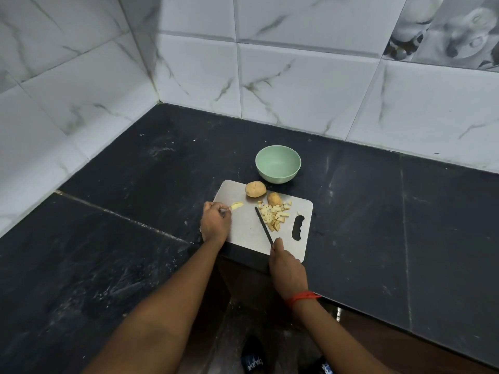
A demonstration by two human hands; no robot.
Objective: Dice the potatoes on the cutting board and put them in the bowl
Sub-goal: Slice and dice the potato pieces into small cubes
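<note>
the left forearm [172,300] and right forearm [348,344] are bare. a red thread band [302,297] circles the right wrist. below, a dark sandal [252,363] carries pale lettering.

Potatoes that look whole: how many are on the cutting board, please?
2: a round potato at the board's far edge by the bowl, and a smaller potato beside the diced pile; it may be partly cut.

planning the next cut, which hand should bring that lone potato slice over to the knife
Left. The left hand rests at the left edge of the cutting board with its fingers right beside the slice; the right hand is gripping the knife by the diced pile.
</note>
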